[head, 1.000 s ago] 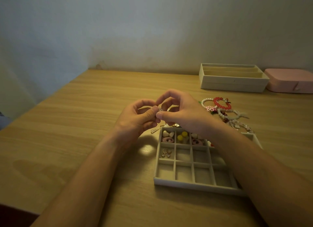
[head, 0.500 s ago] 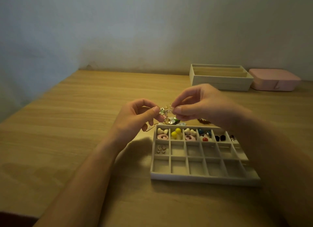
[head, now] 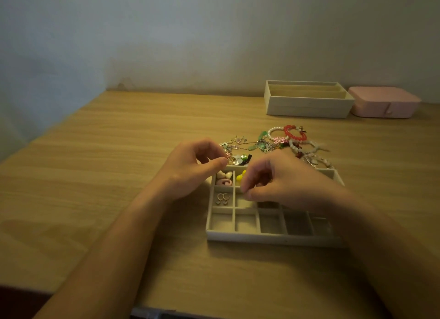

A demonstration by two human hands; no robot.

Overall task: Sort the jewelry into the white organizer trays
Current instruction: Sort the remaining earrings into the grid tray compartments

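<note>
A white grid tray [head: 271,238] lies in front of me. Its back row holds heart and pink pieces [head: 223,178] and yellow beads [head: 240,176]; a pair of gold hoop earrings [head: 222,198] sits in the second row's left cell. My left hand [head: 190,169] pinches a small gold earring [head: 232,162] at the tray's far left corner. My right hand [head: 276,186] hovers over the second row with its fingertips pinched together and pointing down; anything between them is hidden. Loose jewelry [head: 266,144] is heaped behind the tray, with bead bracelets [head: 294,134].
A deeper white organizer tray [head: 307,105] with long slots stands at the back right against the wall. A shut pink jewelry box [head: 383,105] is next to it. The wooden table [head: 107,175] stretches bare to the left.
My hands have parted and dropped. The right hand went down over the tray's second row, and the left hand sank to the tray's far left corner. The bracelets behind are uncovered.
</note>
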